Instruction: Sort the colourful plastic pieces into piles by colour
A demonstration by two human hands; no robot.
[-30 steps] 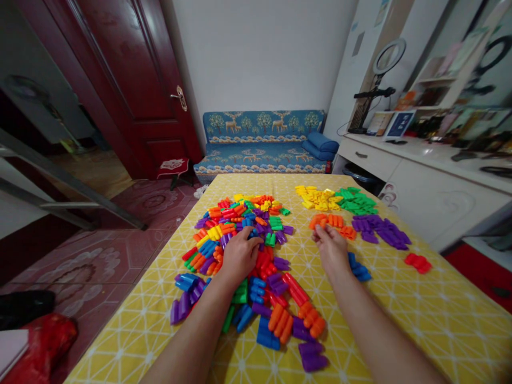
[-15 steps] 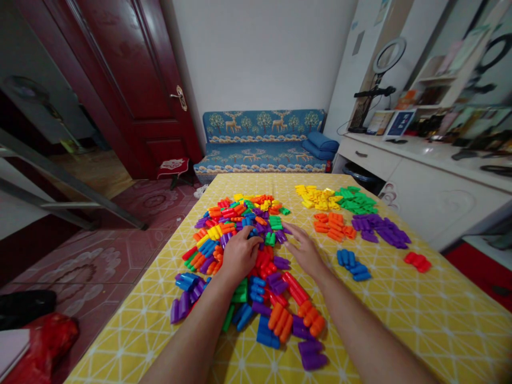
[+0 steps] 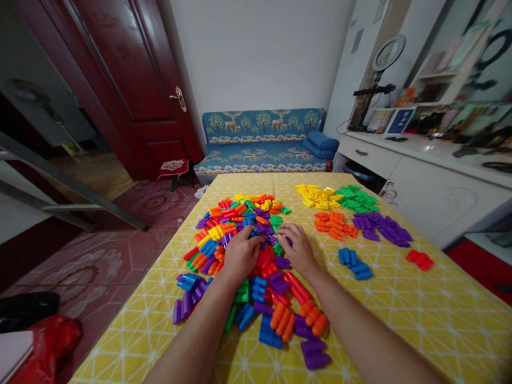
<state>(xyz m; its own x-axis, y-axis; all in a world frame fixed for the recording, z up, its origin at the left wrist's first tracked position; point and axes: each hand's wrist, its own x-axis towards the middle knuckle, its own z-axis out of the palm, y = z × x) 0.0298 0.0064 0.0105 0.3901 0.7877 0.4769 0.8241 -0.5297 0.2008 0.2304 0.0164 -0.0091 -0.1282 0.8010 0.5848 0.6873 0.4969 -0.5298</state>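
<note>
On the near half of the yellow cloth lies a mixed pile of ribbed plastic building blocks (image 3: 216, 232) in several colours. My left hand (image 3: 241, 250) reaches into the pile with fingers curled down and thumb drawn in; a blue block (image 3: 253, 231) shows at its fingertips, but the grip itself is hidden. Across from it, my right hand (image 3: 296, 246) has its fingers bent together over the pile's right side. A purple block (image 3: 272, 240) and a green block (image 3: 278, 248) lie right at those fingers, and which one they grip is unclear.
Colour-sorted groups lie to the right: yellow blocks (image 3: 318, 196), green blocks (image 3: 357, 199), orange blocks (image 3: 335, 226), purple blocks (image 3: 383, 228), blue blocks (image 3: 355, 263) and red blocks (image 3: 420, 260). Beyond the table (image 3: 400, 320) stands a blue sofa (image 3: 260, 152); a white dresser (image 3: 432, 181) is at right.
My right hand has moved a little left, its stretched fingers now bent in among the blocks. A green block there has shifted towards that hand. My left hand stays about where it was.
</note>
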